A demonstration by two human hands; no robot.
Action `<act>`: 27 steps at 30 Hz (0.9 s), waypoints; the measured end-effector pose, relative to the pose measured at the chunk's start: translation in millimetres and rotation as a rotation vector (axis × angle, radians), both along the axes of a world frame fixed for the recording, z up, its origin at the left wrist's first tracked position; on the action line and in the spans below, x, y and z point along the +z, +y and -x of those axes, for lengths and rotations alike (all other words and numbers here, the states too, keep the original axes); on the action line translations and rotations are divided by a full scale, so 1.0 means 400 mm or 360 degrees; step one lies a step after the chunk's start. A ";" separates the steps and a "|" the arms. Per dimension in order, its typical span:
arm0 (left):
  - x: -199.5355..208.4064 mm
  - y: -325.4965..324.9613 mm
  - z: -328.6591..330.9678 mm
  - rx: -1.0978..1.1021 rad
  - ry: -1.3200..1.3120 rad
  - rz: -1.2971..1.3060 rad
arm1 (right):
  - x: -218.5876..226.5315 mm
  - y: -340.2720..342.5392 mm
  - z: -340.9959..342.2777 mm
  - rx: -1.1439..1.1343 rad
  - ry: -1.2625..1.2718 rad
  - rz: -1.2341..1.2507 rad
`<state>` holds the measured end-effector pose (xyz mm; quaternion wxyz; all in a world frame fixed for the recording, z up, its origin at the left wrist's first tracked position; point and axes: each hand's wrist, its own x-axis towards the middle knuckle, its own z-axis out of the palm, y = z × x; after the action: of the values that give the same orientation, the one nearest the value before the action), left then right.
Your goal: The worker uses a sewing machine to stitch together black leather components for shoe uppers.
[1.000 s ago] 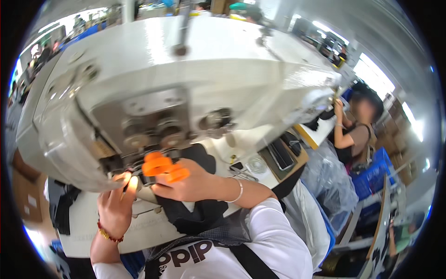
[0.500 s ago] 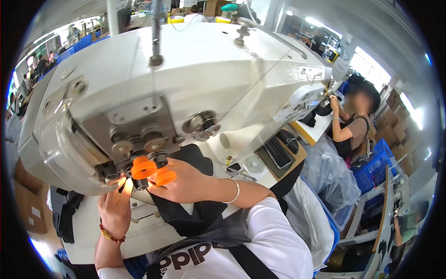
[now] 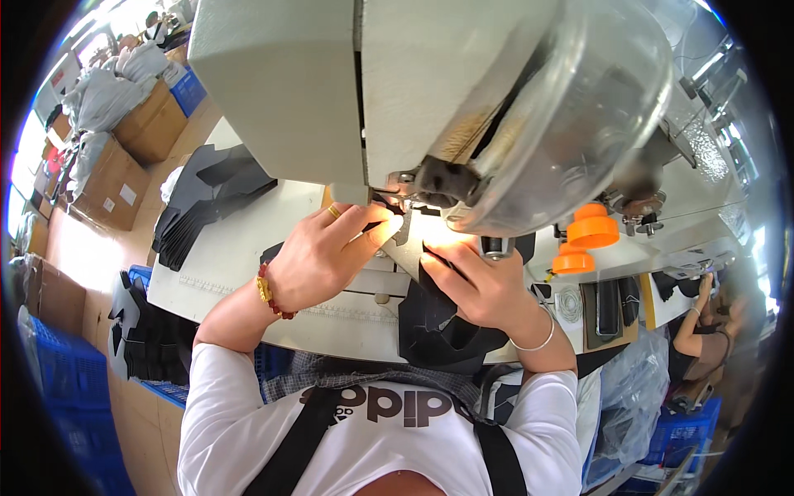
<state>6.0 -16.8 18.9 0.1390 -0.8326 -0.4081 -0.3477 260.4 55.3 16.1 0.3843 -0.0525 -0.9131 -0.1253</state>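
My left hand point(image 3: 318, 252) is beside the needle area of a white sewing machine point(image 3: 281, 99), thumb and forefinger closed together on the edge of a black material piece point(image 3: 442, 335). The piece runs from under the needle down toward the table's front edge, with cut-out shapes in it. On the needle's other side, my right hand point(image 3: 484, 285) lies over the same piece, its thumb and forefinger stretched out and apart. A clear plastic cover point(image 3: 579, 124) and bright lamp glare partly hide the fingertips. Two orange knobs point(image 3: 591, 227) are above and right of my right hand.
A fanned stack of black pieces point(image 3: 194, 202) lies at the table's left. More hang over a blue crate point(image 3: 161, 388). At right are a phone point(image 3: 608, 306), a coil of cord point(image 3: 569, 304) and a clear plastic bag point(image 3: 633, 388). Another person point(image 3: 703, 331) works beyond.
My view has swung toward the machine's left end, bringing the stack and boxes at left into sight. Both hands stay by the needle; my right hand now shows thumb and forefinger spread over the piece.
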 end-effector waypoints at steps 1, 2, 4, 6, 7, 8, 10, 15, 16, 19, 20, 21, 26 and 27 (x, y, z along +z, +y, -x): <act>0.002 0.001 0.004 -0.0018 0.0004 0.0024 | 0.000 -0.001 0.000 -0.0010 -0.0002 0.0016; 0.002 0.000 0.008 -0.0033 -0.0012 0.0035 | 0.000 -0.002 0.000 -0.0021 -0.0014 0.0008; 0.001 -0.002 0.014 -0.0042 -0.0014 0.0076 | 0.000 -0.005 0.001 -0.0040 0.0007 0.0011; -0.002 0.002 0.019 -0.0087 -0.0030 0.0049 | 0.001 -0.008 0.004 -0.0101 -0.0038 -0.0055; -0.002 0.004 0.021 -0.0098 -0.0022 0.0046 | 0.001 -0.009 0.007 -0.0140 -0.0056 -0.0072; -0.003 0.005 0.022 -0.0103 -0.0021 0.0039 | 0.002 -0.011 0.009 -0.0156 -0.0075 -0.0063; -0.005 0.008 0.024 -0.0093 0.0002 0.0040 | 0.003 -0.016 0.011 -0.0216 -0.0117 -0.0026; -0.013 0.009 0.029 -0.0061 0.0073 -0.0026 | 0.007 -0.025 0.008 -0.0293 -0.0181 -0.0180; -0.015 0.010 0.029 -0.0055 0.0069 -0.0035 | 0.007 -0.026 0.008 -0.0309 -0.0182 -0.0199; -0.018 0.013 0.028 -0.0044 0.0080 0.0012 | 0.008 -0.025 0.007 -0.0317 -0.0212 -0.0219; -0.017 0.012 0.028 -0.0045 0.0062 0.0029 | 0.008 -0.023 0.006 -0.0312 -0.0239 -0.0226; -0.015 0.010 0.027 -0.0047 0.0046 0.0044 | 0.007 -0.019 0.004 -0.0310 -0.0264 -0.0235; 0.001 0.007 0.034 -0.0018 0.0144 0.0006 | -0.010 0.009 0.000 -0.0253 -0.0363 -0.0193; 0.002 0.009 0.034 -0.0015 0.0135 0.0000 | -0.016 0.008 -0.006 -0.0314 -0.0453 -0.0299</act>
<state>-7.5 -13.0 19.5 0.1545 -0.8485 -0.3978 -0.3128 262.8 58.6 9.6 0.2403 -0.0872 -0.9330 -0.2533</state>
